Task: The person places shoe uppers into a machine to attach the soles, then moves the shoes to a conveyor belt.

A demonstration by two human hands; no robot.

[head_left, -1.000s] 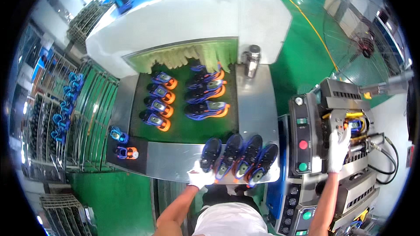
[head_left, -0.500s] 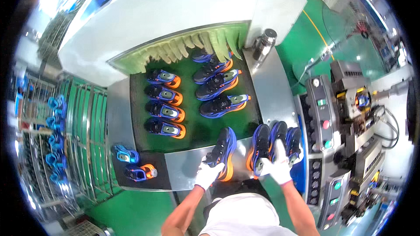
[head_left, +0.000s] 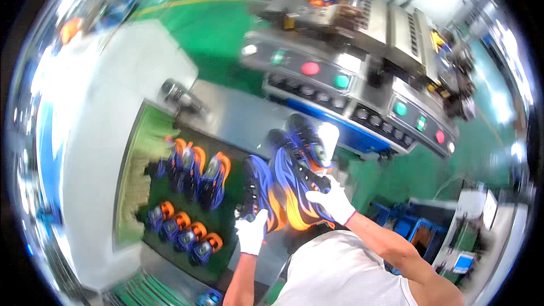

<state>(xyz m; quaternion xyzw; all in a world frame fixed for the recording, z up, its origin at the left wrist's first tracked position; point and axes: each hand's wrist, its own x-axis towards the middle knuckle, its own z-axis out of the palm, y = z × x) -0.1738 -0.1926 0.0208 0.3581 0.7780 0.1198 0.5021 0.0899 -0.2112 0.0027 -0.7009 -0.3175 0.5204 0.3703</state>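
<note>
White gloves cover both hands. My left hand (head_left: 251, 232) is closed round the heel end of a black, blue and orange sneaker (head_left: 256, 184), toe pointing away from me. Beside it, my right hand (head_left: 332, 201) grips a second sneaker (head_left: 294, 184) of the same colours, also at its heel end. The two sneakers are side by side with their soles turned toward each other. Just beyond the right hand stands another sneaker (head_left: 306, 141), partly covered by the held one. A white item (head_left: 327, 137) beside it is too blurred to name.
At left, a green conveyor belt (head_left: 180, 195) carries two rows of sneakers, leading to a white machine (head_left: 79, 153) with a fringed opening. A metal flask (head_left: 184, 97) stands on its edge. Ahead are machines with a button panel (head_left: 306, 68). Blue crates (head_left: 402, 226) sit at right.
My view has swung to the right. My right hand, earlier reaching at the row of sneakers on the right, now grips one beside the left hand's sneaker. The left hand keeps its hold.
</note>
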